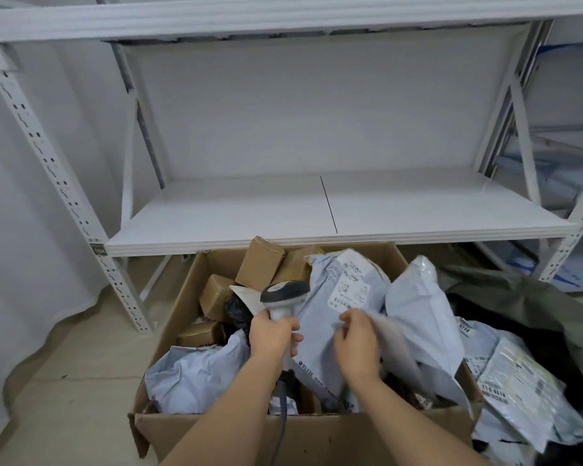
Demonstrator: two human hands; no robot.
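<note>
Left grip (272, 334) clenched round grey-white handheld barcode scanner (285, 292), above open brown cardboard box (317, 435). Right grip (355, 344) pinches crumpled pale-grey plastic mailer bag (330, 284), propped among the box's parcels. Risk: creased label may misread; slick film could slip the pinch.

A: Can you read the label (349, 287) on the grey mailer (320, 341)?
B: No, the print is too small. The flap beside the right hand (357, 346) is smeared by blur.
A: And the scanner (285, 292)?
B: Its handle is buried in the left hand (272, 335), and its cable (282, 422) leaves at the bottom edge.
A: The cardboard box (367, 438)?
B: Its near wall is cut off below. The green bag (525, 297) runs out on the right.
</note>
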